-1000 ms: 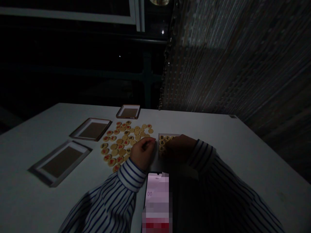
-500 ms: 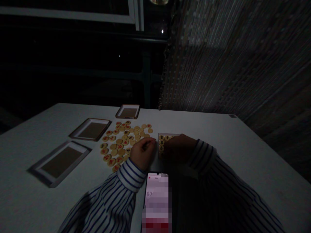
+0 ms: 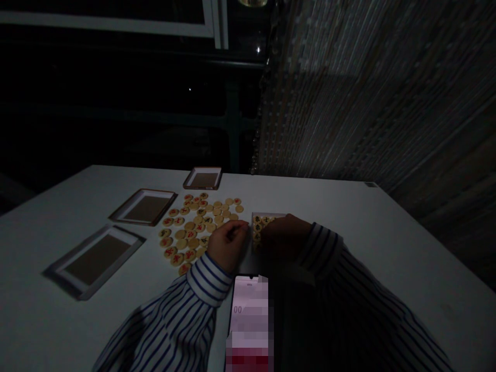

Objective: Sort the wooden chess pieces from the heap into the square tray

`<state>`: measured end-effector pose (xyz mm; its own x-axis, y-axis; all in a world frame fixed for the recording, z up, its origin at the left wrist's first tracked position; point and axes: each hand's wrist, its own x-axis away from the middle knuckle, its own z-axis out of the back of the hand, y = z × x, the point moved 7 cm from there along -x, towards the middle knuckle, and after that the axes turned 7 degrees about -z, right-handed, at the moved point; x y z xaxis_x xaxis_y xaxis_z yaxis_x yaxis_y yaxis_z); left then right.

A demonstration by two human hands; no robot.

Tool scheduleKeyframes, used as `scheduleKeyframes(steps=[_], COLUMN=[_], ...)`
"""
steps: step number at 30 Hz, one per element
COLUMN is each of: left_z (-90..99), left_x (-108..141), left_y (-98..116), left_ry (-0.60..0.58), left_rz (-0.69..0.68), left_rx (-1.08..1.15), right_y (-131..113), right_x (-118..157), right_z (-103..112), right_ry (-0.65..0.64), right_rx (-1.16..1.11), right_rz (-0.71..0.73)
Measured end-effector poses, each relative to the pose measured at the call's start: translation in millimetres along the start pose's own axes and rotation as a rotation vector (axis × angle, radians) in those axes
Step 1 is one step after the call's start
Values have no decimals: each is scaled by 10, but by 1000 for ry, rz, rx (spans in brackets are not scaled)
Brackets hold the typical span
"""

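Round wooden pieces point(image 3: 191, 234) with red or black characters, some blank side up, lie spread on the white table. My left hand point(image 3: 229, 242) rests at their right edge, its fingers curled and pressed together; whatever they may hold is too small to make out. Just right of it stands a shallow box point(image 3: 253, 232) with pieces in rows, black characters showing at its left side. Over the box's right part is my right hand point(image 3: 284, 235), in deep shadow, its fingers hidden.
Three shallow trays or lids stand on the left: a near one point(image 3: 96, 256), a middle one point(image 3: 145, 206) and a far one point(image 3: 203, 179). A lit phone point(image 3: 251, 310) lies at the front. A bead curtain point(image 3: 329, 103) hangs behind the table point(image 3: 387, 248).
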<state>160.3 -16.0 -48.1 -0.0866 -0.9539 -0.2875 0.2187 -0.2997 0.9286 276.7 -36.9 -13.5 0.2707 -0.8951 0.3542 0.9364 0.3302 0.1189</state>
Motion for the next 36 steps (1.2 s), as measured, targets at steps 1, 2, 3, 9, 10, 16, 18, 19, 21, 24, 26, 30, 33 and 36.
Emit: scheduleKeyframes(steps=[1,2,3,9,10,16,18,19,21,24,26,30,33,36], left_z=[-4,-5,-5,4,2,-7,-6,-7,-8,3,8,10,19,55], left_x=[1,1,1,-1,1,5,4,3,2,1,2,0,-14,-32], left_y=[-2,-2,0,14,7,-26,-28,-28,-23,0,10,5,6,-9], left_ry=[-5,-7,-7,5,4,-1,-5,-9,-14,-8,-1,-1,-4,9], left_rz=[2,2,0,-7,4,29,21,17,11,-3,-1,15,-12,-17], left_rx=[-1,1,5,26,26,41,29,26,17,-3,4,27,-1,-14], right_y=[3,4,2,-5,-4,-11,-19,-21,-29,-12,14,82,112,123], right_x=[-3,-4,-4,13,13,-10,-12,-11,-3,16,29,59,94,122], right_z=[-2,0,-4,3,4,-7,-11,-5,6,15,17,76,126,170], right_ry=[6,12,8,-12,-8,-15,-36,-35,-30,-16,-8,54,67,82], right_rx=[1,5,11,13,9,5,-5,-10,-15,4,13,18,42,63], right_rz=[-2,-1,4,14,10,7,7,5,5,-2,8,28,17,-6])
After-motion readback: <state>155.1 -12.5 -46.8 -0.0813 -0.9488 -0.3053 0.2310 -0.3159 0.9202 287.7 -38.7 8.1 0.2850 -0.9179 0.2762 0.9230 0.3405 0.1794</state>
